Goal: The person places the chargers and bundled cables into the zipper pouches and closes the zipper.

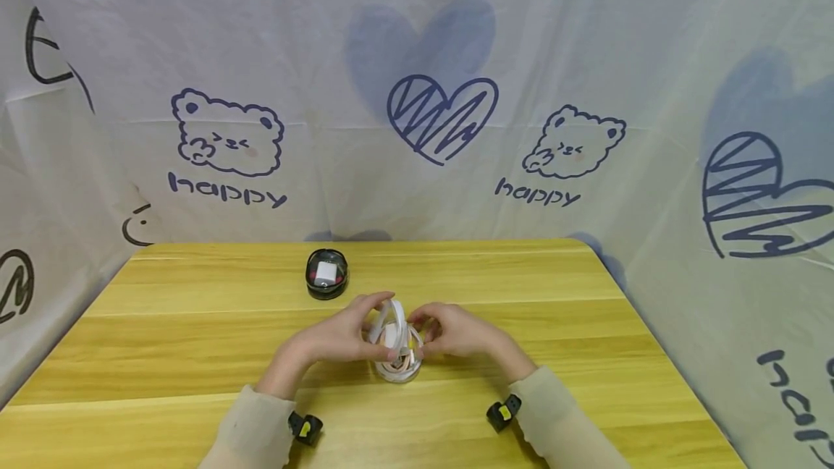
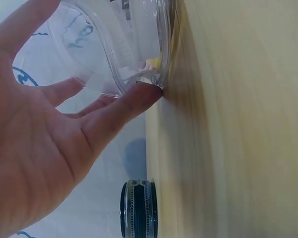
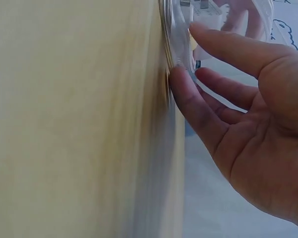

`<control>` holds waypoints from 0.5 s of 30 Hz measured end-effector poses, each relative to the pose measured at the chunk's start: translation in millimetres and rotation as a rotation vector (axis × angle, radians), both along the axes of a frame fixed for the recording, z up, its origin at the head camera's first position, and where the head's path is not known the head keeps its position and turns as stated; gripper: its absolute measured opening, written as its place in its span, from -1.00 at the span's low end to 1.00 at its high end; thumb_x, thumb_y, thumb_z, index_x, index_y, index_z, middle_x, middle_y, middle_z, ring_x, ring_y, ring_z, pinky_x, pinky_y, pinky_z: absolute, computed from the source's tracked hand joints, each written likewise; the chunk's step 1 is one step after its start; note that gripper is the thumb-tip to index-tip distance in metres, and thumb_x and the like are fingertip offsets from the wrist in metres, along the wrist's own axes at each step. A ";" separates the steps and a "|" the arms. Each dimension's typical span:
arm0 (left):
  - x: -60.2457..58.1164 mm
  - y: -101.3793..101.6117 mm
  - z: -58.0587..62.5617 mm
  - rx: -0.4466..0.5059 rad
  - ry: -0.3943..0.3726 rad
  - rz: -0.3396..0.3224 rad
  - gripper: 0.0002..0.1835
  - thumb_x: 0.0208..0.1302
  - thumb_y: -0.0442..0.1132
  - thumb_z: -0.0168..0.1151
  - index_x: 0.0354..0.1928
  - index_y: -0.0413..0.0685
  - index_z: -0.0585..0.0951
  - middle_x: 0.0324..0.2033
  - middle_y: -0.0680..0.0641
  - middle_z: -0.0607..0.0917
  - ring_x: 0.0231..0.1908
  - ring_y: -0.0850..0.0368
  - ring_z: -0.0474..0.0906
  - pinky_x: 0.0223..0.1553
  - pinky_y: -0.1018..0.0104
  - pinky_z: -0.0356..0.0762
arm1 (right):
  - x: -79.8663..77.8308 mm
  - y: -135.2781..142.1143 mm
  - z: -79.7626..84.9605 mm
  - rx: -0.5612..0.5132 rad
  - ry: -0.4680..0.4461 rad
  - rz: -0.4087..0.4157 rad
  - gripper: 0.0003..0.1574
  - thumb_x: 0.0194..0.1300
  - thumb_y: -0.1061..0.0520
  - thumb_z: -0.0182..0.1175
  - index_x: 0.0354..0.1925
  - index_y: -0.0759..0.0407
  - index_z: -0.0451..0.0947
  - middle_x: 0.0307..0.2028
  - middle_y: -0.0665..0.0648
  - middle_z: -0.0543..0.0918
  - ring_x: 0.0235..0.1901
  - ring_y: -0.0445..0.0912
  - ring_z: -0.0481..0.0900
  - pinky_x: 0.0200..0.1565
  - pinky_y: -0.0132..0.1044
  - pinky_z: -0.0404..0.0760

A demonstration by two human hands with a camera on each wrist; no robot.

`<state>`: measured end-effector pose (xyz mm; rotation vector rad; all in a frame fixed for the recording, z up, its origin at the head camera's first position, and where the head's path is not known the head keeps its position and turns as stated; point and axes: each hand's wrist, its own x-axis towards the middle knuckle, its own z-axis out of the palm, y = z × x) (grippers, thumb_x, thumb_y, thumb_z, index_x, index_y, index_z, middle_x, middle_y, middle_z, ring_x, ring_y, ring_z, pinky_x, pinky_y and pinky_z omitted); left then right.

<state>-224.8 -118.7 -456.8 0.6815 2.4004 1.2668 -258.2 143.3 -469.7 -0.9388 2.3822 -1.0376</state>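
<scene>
"So, where are the hands, and what are they doing?"

"Just below the middle of the frame, over a yellow wood-grain bench [image 1: 521, 295]. Both meet at a small, round clear case [image 1: 399, 376], its lid [image 1: 398, 315] raised on edge. The left hand [image 1: 339, 333] comes from the lower left, its thumb and fingers curved around the lid and gripping it. The right hand [image 1: 459, 330] comes from the lower right, fingers bent and holding the case at its right side."

"Can you make out anything within the case?"

"Yes: a white block [image 1: 391, 336] and a coiled, pale peach cable [image 1: 402, 362]. A bit of yellow shows near the right fingers; it is too small to identify."

"And elsewhere on the bench?"

"Left of centre, near the far edge, sits a black-rimmed case [image 1: 327, 274] with a clear top. Another white block [image 1: 326, 273] shows inside it, with touches of red beside that. It stands apart from the hands."

"What about the arms and the background?"

"Pale sleeves [image 1: 250, 425] cover both forearms, and a black strap device [image 1: 305, 428] is worn at each wrist. Behind, a light cloth [image 1: 339, 136] fills the upper frame, printed with blue hearts, bear faces and the word 'happy'."
</scene>
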 end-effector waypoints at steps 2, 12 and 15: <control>1.2 1.6 1.1 -0.016 0.005 0.000 0.11 0.20 0.03 0.57 0.65 0.05 0.08 0.42 -0.31 0.27 0.23 -0.27 0.52 0.15 -0.03 0.65 | 0.1 0.0 -1.0 0.010 -0.004 -0.007 -0.35 0.25 0.23 0.49 0.25 0.32 0.53 -0.04 0.13 0.68 -0.23 -0.11 0.63 -0.26 -0.32 0.68; 5.5 10.1 1.3 -0.116 0.082 0.021 0.16 0.16 0.10 0.58 0.65 -0.05 0.10 0.35 -0.25 0.36 0.18 -0.07 0.49 0.23 -0.09 0.55 | 3.6 -4.4 -3.1 0.021 0.035 -0.016 -0.30 0.14 0.22 0.57 0.19 0.33 0.53 -0.15 0.06 0.66 -0.30 -0.14 0.59 -0.30 -0.36 0.63; 5.2 10.6 0.7 -0.124 0.086 0.022 0.15 0.17 0.11 0.56 0.65 -0.04 0.10 0.35 -0.24 0.35 0.16 -0.07 0.50 0.18 -0.06 0.58 | 5.1 -7.9 -3.2 0.039 0.073 -0.023 -0.36 0.13 0.21 0.56 0.14 0.29 0.55 -0.19 0.05 0.65 -0.34 -0.16 0.55 -0.34 -0.38 0.58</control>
